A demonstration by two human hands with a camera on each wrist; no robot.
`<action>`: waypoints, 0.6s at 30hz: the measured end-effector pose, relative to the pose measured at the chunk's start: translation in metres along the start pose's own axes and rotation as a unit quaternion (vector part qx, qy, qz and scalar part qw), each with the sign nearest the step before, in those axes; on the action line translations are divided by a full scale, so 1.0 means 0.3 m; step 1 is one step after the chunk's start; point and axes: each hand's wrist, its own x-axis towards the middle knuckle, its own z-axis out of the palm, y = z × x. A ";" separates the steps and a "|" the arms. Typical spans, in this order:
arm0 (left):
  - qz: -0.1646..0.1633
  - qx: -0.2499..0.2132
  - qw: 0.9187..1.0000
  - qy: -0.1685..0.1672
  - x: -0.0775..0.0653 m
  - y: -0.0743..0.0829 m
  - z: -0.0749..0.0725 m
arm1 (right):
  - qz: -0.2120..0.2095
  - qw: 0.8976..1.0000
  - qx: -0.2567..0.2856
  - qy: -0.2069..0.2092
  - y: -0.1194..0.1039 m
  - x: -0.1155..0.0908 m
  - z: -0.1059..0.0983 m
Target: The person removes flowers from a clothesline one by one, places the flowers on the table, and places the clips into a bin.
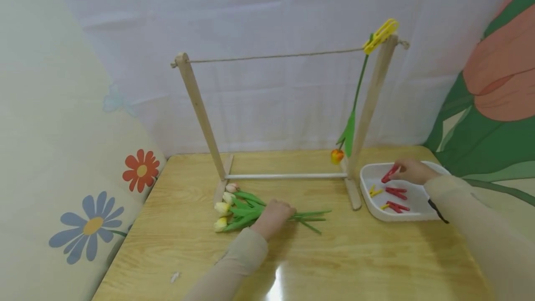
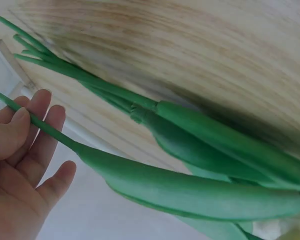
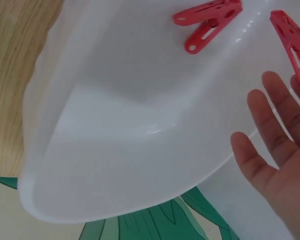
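My left hand [image 1: 273,217] is over the bunch of artificial tulips [image 1: 246,212] lying on the table. In the left wrist view its thumb and finger pinch one green tulip stem [image 2: 55,131], apart from the other stems [image 2: 85,75]. Over the white tray [image 1: 368,208], my right hand [image 1: 411,171] pinches a red clothespin [image 1: 389,173], seen at the edge of the right wrist view too. More red clothespins [image 1: 396,193] and yellow clothespins [image 1: 375,191] lie in the tray. An orange-yellow tulip [image 1: 336,156] hangs head down from the rope, held by a yellow clothespin [image 1: 380,36].
A wooden stand [image 1: 200,110] carries a rope [image 1: 276,56] between its two posts, with a white bar [image 1: 288,176] low down. The wooden table [image 1: 184,226] meets a white cloth backdrop [image 1: 267,115]. A small white scrap [image 1: 174,277] lies near the front left.
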 end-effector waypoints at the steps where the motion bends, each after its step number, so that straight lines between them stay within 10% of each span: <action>1: -0.001 -0.001 1.000 -0.002 0.001 0.000 0.002 | 0.003 1.000 -0.003 -0.002 0.004 -0.001 0.004; 18: -0.008 0.025 1.000 -0.013 0.005 -0.005 0.048 | 0.081 0.996 -0.044 -0.015 0.037 -0.002 0.064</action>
